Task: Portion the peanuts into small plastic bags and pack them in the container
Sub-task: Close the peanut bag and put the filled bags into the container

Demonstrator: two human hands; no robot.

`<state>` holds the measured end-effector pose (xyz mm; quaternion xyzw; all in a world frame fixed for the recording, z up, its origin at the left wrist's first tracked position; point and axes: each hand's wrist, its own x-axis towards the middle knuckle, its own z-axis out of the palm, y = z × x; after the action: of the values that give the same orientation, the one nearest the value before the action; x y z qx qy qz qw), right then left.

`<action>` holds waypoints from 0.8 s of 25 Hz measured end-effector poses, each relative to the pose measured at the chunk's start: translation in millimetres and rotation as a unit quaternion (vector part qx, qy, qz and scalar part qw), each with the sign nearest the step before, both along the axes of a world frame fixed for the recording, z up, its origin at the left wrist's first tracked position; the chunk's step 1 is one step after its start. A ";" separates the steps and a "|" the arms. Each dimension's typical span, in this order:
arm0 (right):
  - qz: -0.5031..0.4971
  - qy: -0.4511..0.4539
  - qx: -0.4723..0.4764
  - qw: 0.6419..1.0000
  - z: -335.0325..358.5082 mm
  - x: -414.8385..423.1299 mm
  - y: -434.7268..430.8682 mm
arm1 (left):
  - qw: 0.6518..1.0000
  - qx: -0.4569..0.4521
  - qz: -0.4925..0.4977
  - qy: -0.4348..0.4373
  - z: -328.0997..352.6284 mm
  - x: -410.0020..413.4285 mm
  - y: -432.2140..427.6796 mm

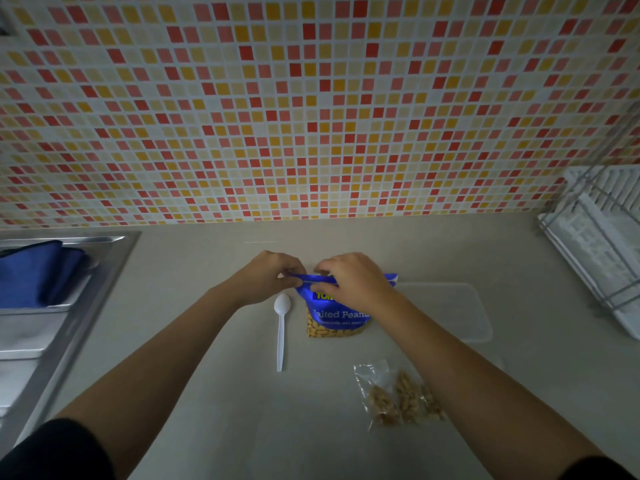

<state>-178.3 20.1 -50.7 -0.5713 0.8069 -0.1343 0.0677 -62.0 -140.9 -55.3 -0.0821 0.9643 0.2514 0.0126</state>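
Two hands work at the top of the peanut bag (337,317), which stands upright on the bench (311,427) near its middle. The left hand (266,277) pinches the left end of the bag's top strip, its fingers curled narrow round it. The right hand (353,282) grips the same strip further along, fingers closed over it and hiding part of the label. Whether the strip is being pulled apart or pressed together cannot be told.

Progress: a few small bags (398,396) holding peanuts lie flat in a cluster nearer the person, to the right, so portioning appears partly or wholly done. Their exact number and whether they are sealed are unclear. The clear container (450,313) lies just right of the peanut bag and seems to hold nothing, so packing looks not yet begun.

Surroundings: a white spoon (281,327) lies just left of the peanut bag, bowl pointing away. A sink (69,306) with a blue cloth (38,271) sits at far left, a rack (595,237) at far right. The right forearm crosses between the small bags and the container; nothing else blocks that path.
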 end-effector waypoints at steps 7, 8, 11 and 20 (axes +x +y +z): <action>-0.039 -0.045 0.054 0.997 -2.8 10.3 -17.4 | 0.998 -0.049 -0.005 -0.026 -1.2 2.3 4.2; -0.045 -0.047 0.051 0.997 -3.7 12.0 -18.0 | 0.998 -0.056 -0.010 -0.019 -3.3 4.0 5.9; -0.052 -0.040 0.049 0.997 -6.3 14.1 -19.3 | 0.997 -0.074 -0.008 0.017 -11.3 9.4 10.7; -0.009 -0.015 -0.011 1.000 -13.7 -11.3 12.6 | 0.996 -0.064 -0.016 0.052 -13.6 19.1 8.4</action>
<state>-189.6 32.6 -64.3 -0.5630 0.8091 -0.1524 0.0722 -42.9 -132.5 -68.8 -0.0542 0.9790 0.1925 -0.0391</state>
